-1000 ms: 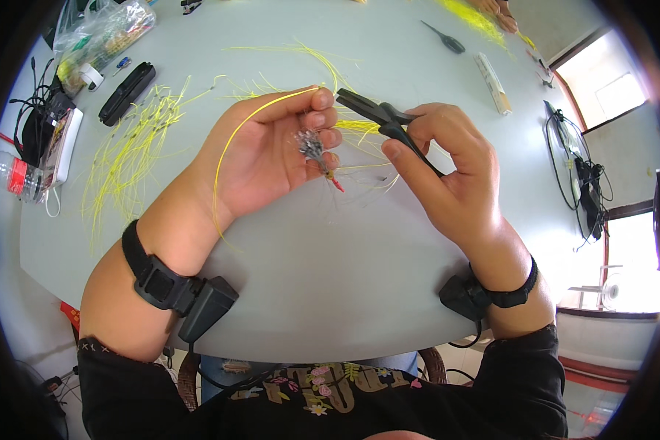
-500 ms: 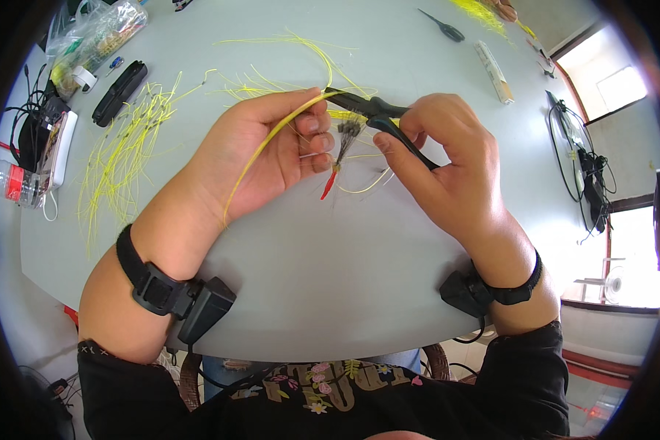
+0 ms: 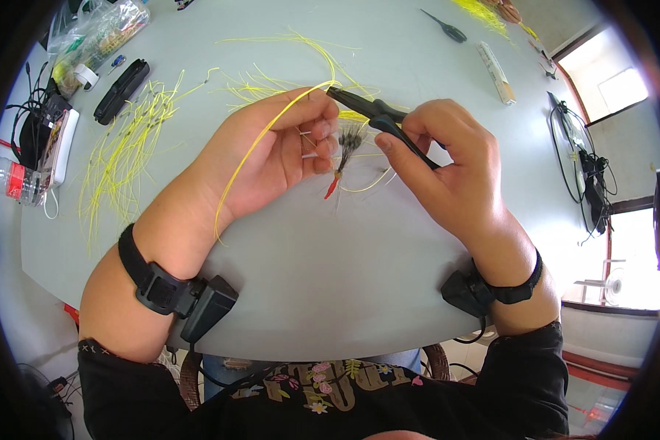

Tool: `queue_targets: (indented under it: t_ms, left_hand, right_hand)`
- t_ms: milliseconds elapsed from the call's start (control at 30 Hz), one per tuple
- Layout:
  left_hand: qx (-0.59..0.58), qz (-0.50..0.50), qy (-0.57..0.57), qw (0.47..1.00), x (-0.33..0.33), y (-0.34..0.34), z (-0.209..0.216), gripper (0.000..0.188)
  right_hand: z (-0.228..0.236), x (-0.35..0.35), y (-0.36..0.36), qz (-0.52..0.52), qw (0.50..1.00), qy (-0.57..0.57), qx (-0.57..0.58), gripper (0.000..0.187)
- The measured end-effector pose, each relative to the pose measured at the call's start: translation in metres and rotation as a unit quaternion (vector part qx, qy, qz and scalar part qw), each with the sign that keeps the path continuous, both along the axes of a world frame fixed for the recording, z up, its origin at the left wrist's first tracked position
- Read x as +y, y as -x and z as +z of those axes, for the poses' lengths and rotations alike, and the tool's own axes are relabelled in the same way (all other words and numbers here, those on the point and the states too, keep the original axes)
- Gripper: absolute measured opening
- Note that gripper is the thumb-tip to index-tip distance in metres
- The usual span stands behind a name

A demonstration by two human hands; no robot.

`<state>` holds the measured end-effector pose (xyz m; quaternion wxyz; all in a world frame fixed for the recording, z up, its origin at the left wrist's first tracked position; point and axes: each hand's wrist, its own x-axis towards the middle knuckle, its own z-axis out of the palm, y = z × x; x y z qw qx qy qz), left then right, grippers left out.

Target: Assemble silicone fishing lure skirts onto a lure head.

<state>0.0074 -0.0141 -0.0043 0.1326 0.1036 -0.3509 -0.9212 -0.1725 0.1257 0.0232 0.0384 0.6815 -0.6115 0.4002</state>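
My left hand (image 3: 282, 136) is closed with a thin yellow strand (image 3: 246, 154) pinched at its thumb tip. The strand's tail curves down over my wrist, while the rest runs up onto the table. In my right hand (image 3: 447, 150) are black pliers (image 3: 378, 114), gripped by their handles. The jaws point left and meet the strand beside my left fingertips; whether they bite on it, I cannot tell. Just right of my left fingers is a tuft of fine dark bristles (image 3: 350, 141) with a red tip (image 3: 332, 187) pointing down. Whether my fingers hold it is unclear.
More yellow strands (image 3: 128, 158) lie in a loose heap at left, some with dark specks. Beyond are a black case (image 3: 121, 92) and a clear plastic bag (image 3: 114, 37). A bottle (image 3: 15, 181) stands at the left edge. Dark scissors (image 3: 447, 28) and a white stick-shaped packet (image 3: 496, 73) lie far right.
The strand's tail over my left wrist has swung slightly left and down. The pliers' jaws look closer together, and the dark tuft has shifted a little right.
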Motion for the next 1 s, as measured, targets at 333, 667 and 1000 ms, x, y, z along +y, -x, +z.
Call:
queue_targets:
  t_ms: [333,667,1000]
  left_hand:
    - [-0.127,0.226,0.473,0.842,0.009,0.006,0.007,0.029]
    - [-0.087,0.231,0.611,0.753,0.011,0.006,0.011,0.012]
    - [-0.070,0.176,0.299,0.935,0.001,0.004,0.004,0.013]
  right_hand:
    - [0.005,0.004,0.002,-0.009,0.997,-0.016,0.069,0.021]
    - [0.008,0.004,0.000,0.007,0.995,0.007,0.100,0.019]
    - [0.006,0.004,0.004,0.010,0.995,0.005,0.099,0.021]
